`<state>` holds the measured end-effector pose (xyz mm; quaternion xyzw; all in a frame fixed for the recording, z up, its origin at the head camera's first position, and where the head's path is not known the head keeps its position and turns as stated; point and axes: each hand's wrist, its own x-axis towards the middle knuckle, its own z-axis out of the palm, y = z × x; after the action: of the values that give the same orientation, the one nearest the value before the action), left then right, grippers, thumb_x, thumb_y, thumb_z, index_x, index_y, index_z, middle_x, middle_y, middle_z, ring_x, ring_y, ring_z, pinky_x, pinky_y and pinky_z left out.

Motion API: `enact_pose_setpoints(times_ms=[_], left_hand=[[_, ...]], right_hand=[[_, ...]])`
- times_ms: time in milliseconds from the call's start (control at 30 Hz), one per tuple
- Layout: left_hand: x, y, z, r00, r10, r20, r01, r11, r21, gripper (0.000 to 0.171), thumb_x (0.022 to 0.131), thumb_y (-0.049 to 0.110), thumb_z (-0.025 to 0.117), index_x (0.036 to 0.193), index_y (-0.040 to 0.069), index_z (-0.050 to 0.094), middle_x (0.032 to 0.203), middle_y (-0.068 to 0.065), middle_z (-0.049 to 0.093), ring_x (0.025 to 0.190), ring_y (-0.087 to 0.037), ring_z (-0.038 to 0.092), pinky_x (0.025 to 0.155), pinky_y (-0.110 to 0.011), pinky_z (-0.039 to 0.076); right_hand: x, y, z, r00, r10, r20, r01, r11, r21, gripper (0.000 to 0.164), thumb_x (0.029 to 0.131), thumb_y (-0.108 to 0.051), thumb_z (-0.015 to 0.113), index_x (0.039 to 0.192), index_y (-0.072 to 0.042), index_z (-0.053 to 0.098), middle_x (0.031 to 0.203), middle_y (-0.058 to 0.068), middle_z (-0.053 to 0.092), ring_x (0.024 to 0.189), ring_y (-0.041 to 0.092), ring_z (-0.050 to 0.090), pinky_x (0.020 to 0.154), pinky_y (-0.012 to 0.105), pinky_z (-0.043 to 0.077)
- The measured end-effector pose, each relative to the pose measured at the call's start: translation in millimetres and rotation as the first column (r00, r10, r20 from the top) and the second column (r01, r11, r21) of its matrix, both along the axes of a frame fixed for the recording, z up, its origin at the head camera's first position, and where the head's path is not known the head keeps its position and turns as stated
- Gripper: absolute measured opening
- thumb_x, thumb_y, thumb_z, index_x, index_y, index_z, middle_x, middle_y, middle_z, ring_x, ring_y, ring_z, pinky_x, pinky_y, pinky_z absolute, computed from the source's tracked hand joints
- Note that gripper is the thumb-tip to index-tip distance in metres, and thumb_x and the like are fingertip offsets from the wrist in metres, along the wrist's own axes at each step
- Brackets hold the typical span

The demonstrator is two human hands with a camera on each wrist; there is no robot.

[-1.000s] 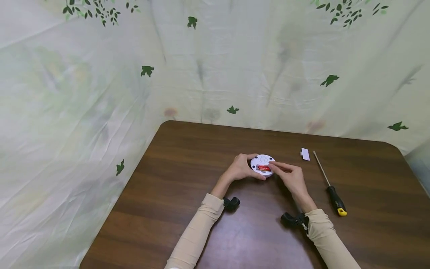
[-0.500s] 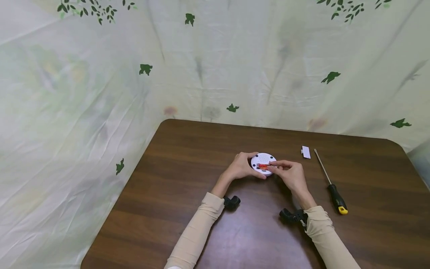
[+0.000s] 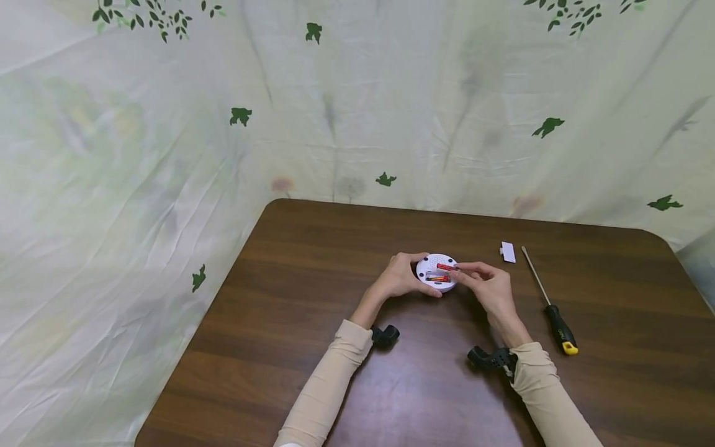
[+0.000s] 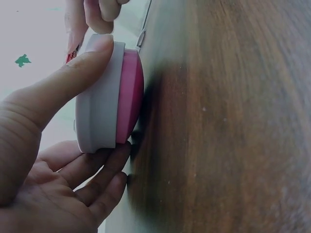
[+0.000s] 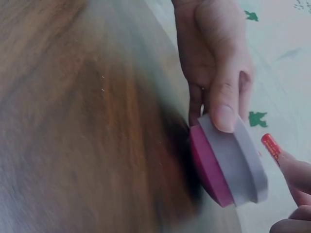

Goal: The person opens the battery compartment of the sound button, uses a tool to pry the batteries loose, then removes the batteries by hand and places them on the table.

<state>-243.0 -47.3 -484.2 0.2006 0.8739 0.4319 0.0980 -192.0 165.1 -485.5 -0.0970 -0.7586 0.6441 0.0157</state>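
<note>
My left hand point(image 3: 400, 277) grips a round white device point(image 3: 429, 266) by its rim, thumb on one side and fingers on the other. Its underside faces up, with small dark feet, a patch of holes and an uncovered battery bay. The wrist views show a pink face point(image 4: 130, 94) turned down toward the table. One red battery point(image 3: 441, 279) lies in the bay. Just above the device, my right hand point(image 3: 490, 290) pinches a second red battery point(image 5: 270, 145) between thumb and fingertips, lifted out of the bay.
On the brown table point(image 3: 313, 261), a small white battery cover point(image 3: 508, 252) lies right of the hands. Beside it is a screwdriver point(image 3: 550, 304) with a black and yellow handle. A leaf-printed curtain point(image 3: 357, 112) hangs behind the table.
Two batteries lay in the bay at first. My right hand has raised one out of it, and its slot shows bare. My left hand keeps the device in place.
</note>
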Motion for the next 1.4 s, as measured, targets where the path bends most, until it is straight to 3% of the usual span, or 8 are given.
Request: enact_pose_setpoints(times_ms=[200, 367, 500, 567, 733, 1033, 1233, 1400], left_hand=[[0.1, 1.3, -1.4, 1.000, -0.005, 0.010, 0.005, 1.000, -0.003, 0.089, 0.064, 0.031, 0.101, 0.142, 0.009, 0.063, 0.134, -0.008, 0.071, 0.118, -0.018, 0.065, 0.100, -0.029, 0.051], [0.3, 0.6, -1.0, 0.999, 0.016, 0.029, -0.016, 1.000, 0.006, 0.091, 0.063, 0.030, 0.101, 0.143, 0.009, 0.063, 0.138, -0.009, 0.069, 0.127, -0.020, 0.063, 0.108, -0.034, 0.049], [0.0, 2.1, -0.7, 0.999, 0.017, 0.039, -0.018, 1.000, 0.014, 0.090, 0.063, 0.028, 0.102, 0.142, 0.010, 0.063, 0.139, -0.008, 0.068, 0.130, -0.021, 0.062, 0.111, -0.037, 0.048], [-0.6, 3.3, -1.1, 0.999, 0.014, 0.044, -0.015, 1.000, 0.018, 0.090, 0.063, 0.028, 0.102, 0.142, 0.010, 0.063, 0.139, -0.008, 0.068, 0.130, -0.022, 0.062, 0.112, -0.037, 0.047], [-2.0, 5.3, -1.6, 0.999, 0.007, 0.046, -0.008, 1.000, 0.022, 0.091, 0.063, 0.030, 0.101, 0.143, 0.010, 0.063, 0.139, -0.009, 0.068, 0.130, -0.022, 0.061, 0.111, -0.038, 0.048], [-2.4, -0.1, -2.4, 0.998, 0.006, 0.056, -0.007, 1.000, 0.020, 0.092, 0.063, 0.032, 0.101, 0.144, 0.010, 0.062, 0.140, -0.009, 0.068, 0.129, -0.022, 0.062, 0.109, -0.040, 0.049], [-2.3, -0.5, -1.6, 0.998, 0.010, 0.059, -0.012, 1.000, 0.018, 0.092, 0.063, 0.031, 0.101, 0.144, 0.011, 0.062, 0.139, -0.009, 0.068, 0.128, -0.022, 0.062, 0.109, -0.041, 0.049], [-3.0, 4.7, -1.2, 0.998, 0.002, 0.059, -0.003, 1.000, 0.014, 0.094, 0.064, 0.032, 0.100, 0.146, 0.009, 0.060, 0.139, -0.010, 0.068, 0.127, -0.023, 0.063, 0.108, -0.042, 0.050]], right_hand=[[4.7, 15.0, 5.7, 0.997, -0.079, -0.008, 0.078, 0.997, -0.018, 0.041, 0.082, -0.031, 0.090, 0.112, -0.006, 0.078, 0.055, -0.015, 0.044, 0.055, 0.005, 0.029, 0.048, 0.028, 0.023], [9.3, 34.2, 12.2, 0.993, -0.116, -0.013, 0.115, 0.991, -0.070, 0.036, 0.081, -0.031, 0.090, 0.109, -0.010, 0.079, 0.060, -0.016, 0.059, 0.050, 0.003, 0.032, 0.047, 0.032, 0.021], [13.9, 59.5, 17.6, 0.985, -0.172, -0.006, 0.170, 0.977, -0.131, 0.031, 0.080, -0.028, 0.091, 0.105, -0.013, 0.080, 0.056, -0.013, 0.053, 0.045, 0.006, 0.027, 0.049, 0.038, 0.015], [15.8, 76.9, 20.9, 0.976, -0.217, 0.000, 0.214, 0.962, -0.171, 0.028, 0.079, -0.025, 0.091, 0.103, -0.013, 0.082, 0.060, -0.014, 0.062, 0.046, 0.006, 0.030, 0.051, 0.038, 0.015], [20.3, 135.5, 30.3, 0.942, -0.336, 0.013, 0.330, 0.914, -0.238, 0.019, 0.078, -0.017, 0.092, 0.095, -0.015, 0.084, 0.068, -0.014, 0.074, 0.049, 0.003, 0.041, 0.047, 0.030, 0.020], [21.6, 227.4, 30.0, 0.897, -0.414, 0.153, 0.437, 0.881, -0.181, 0.016, 0.076, -0.026, 0.093, 0.089, -0.027, 0.084, 0.069, -0.018, 0.070, 0.045, 0.009, 0.036, 0.049, 0.041, 0.013], [12.0, 247.2, 7.5, 0.850, -0.478, 0.221, 0.523, 0.818, -0.239, 0.015, 0.080, -0.015, 0.090, 0.076, -0.028, 0.082, 0.064, -0.016, 0.071, 0.037, 0.010, 0.031, 0.040, 0.031, 0.018], [8.0, 251.2, -4.9, 0.800, -0.531, 0.278, 0.586, 0.791, -0.177, 0.021, 0.081, -0.018, 0.090, 0.069, -0.031, 0.079, 0.056, -0.013, 0.068, 0.035, 0.011, 0.031, 0.036, 0.028, 0.023]])
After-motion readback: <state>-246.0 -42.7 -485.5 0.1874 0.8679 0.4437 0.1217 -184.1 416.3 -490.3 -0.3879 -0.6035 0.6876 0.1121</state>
